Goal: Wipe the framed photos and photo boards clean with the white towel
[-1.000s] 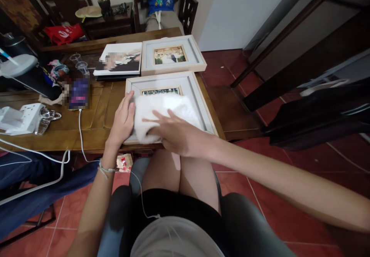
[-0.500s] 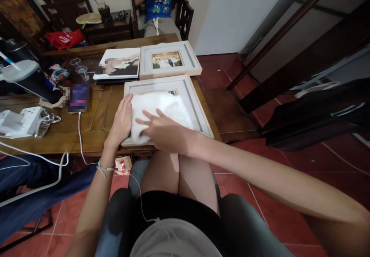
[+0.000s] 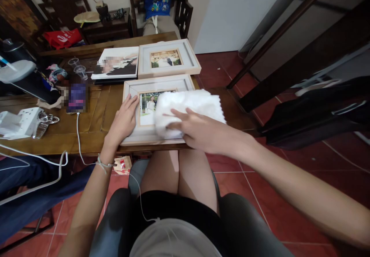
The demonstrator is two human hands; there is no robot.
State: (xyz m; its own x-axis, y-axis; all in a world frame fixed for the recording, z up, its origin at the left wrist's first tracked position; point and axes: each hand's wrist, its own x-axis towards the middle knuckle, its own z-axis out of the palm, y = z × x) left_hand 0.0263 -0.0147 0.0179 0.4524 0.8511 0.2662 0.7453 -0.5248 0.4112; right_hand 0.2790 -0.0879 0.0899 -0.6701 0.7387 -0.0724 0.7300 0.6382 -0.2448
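Observation:
A light wood picture frame [image 3: 127,95] lies flat at the table's near edge, with a photo [image 3: 147,110] of a person in white inside. My left hand [image 3: 125,118] rests on the frame's left side, fingers stretched out over its border. Over the frame's right half, my right hand [image 3: 199,130] grips a fluffy white cloth [image 3: 190,103], pressing it down with the fingers partly spread. The cloth covers part of the photo and hangs past the frame's right edge. Where the right thumb lies is blurred.
Behind are a second framed photo [image 3: 189,58] and a white-edged photo panel [image 3: 115,62]. To the left lie a phone [image 3: 77,97] on a cable, a power strip [image 3: 29,118] and plastic cups [image 3: 80,72]. A person [image 3: 158,6] sits across the wooden table [image 3: 101,133].
My right hand has slid the white cloth to the right across the frame, uncovering the left part of the photo. My left hand stays on the frame's left side.

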